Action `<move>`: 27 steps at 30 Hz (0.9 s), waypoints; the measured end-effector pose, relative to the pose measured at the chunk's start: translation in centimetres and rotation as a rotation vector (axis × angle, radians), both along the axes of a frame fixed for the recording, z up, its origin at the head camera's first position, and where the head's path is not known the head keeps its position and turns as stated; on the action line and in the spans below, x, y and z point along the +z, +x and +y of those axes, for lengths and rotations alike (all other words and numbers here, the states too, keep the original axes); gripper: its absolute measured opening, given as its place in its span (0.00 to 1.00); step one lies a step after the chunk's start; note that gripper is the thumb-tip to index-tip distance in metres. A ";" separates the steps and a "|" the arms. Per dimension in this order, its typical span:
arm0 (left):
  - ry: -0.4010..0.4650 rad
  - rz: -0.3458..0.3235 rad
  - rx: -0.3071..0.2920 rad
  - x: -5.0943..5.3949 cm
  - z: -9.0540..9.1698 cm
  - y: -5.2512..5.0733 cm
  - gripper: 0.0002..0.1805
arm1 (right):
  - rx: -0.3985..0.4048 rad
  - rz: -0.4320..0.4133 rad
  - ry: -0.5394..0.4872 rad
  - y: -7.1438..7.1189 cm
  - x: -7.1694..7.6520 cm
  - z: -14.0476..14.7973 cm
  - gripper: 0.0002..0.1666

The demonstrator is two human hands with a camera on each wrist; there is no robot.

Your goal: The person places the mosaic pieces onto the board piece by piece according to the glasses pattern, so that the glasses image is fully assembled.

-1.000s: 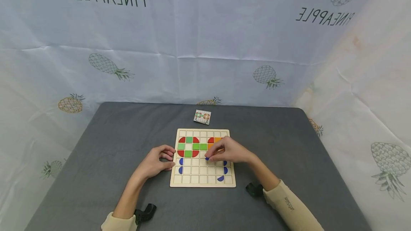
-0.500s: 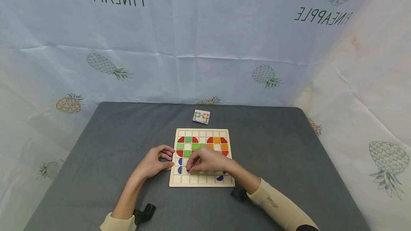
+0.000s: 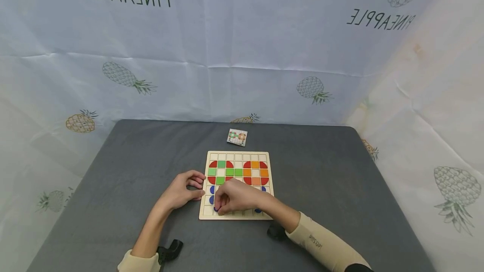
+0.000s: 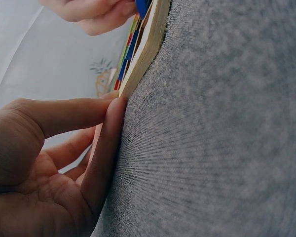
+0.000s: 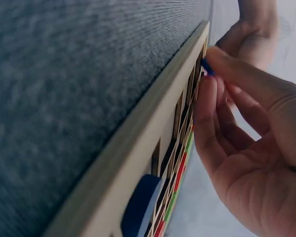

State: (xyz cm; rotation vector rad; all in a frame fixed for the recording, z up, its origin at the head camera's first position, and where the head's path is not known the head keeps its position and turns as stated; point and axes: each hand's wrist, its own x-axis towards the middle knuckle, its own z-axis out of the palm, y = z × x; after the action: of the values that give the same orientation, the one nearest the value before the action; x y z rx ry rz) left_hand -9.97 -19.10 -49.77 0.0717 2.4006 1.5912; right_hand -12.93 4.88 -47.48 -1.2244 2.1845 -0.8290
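Note:
A wooden pattern board with a grid of square recesses lies on the table. Red, green and orange tiles fill part of its far half. Blue rounded tiles sit in cells of the nearer half. My left hand holds the board's left edge, thumb and fingertips against it. My right hand reaches over the board's near left part and pinches a small blue tile between thumb and index finger, low over a cell. Its exact shape is mostly hidden by the fingertips. Another blue tile shows nearer the right wrist camera.
A small pattern card with a printed coloured design lies beyond the board. The grey cloth-covered table extends around it. A pale curtain with pineapple prints hangs behind. Black wrist devices sit under the forearms.
My right hand has moved left and nearer across the board, carrying the blue tile from the middle to the near left cells. The left hand stays at the board's edge.

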 end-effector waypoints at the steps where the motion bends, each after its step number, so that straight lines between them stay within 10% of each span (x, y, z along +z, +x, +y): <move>1: -0.002 0.001 0.000 0.0 0.0 0.0 0.23 | 0.003 0.011 0.006 0.0 0.0 -0.1 0.05; 27: -0.015 -0.012 0.015 0.0 0.2 0.1 0.23 | -0.143 -0.053 -0.082 -0.7 0.6 3.5 0.02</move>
State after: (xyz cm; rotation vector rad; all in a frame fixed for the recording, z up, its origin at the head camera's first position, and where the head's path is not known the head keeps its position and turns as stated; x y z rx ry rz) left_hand -9.86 -18.91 -49.75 0.0416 2.4095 1.5754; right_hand -13.59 8.42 -46.88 -1.0807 2.2349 -1.0072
